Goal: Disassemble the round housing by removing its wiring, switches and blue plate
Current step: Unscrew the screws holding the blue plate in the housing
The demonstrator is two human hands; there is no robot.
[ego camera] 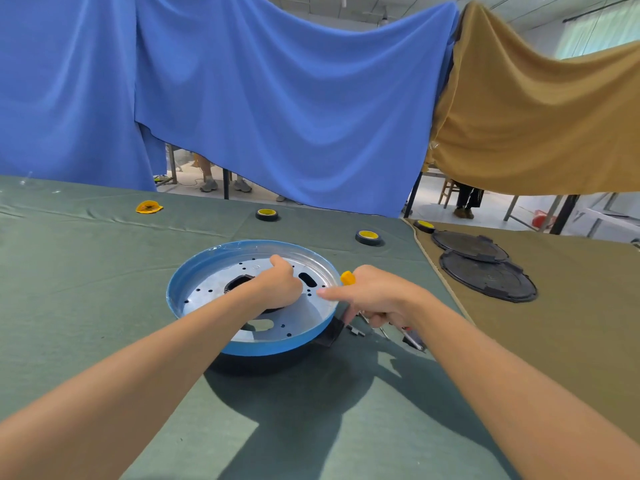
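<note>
Both arms are stretched out over the green tablecloth (86, 271). The left hand (278, 284) is down inside the blue plate (194, 268), balled into a fist over the dark hole in the middle with the thumb sticking up. Can't tell if anything's actually in that fist. The right hand (377, 297) sits just off the plate's right edge, wrapped around a yellow-handled tool (347, 277), with one finger poked out left onto the rim.

The plate is silver inside and full of holes. It sits mid-table on the round housing (325, 336), whose black body peeks out underneath.

A few small metal bits (356, 330) and a red-handled tool (412, 339) are half hidden under the right wrist. Further back there are tape rolls (368, 237) and a yellow scrap (149, 206). Two black round covers (488, 277) lie on the tan cloth (571, 323) to the right.
</note>
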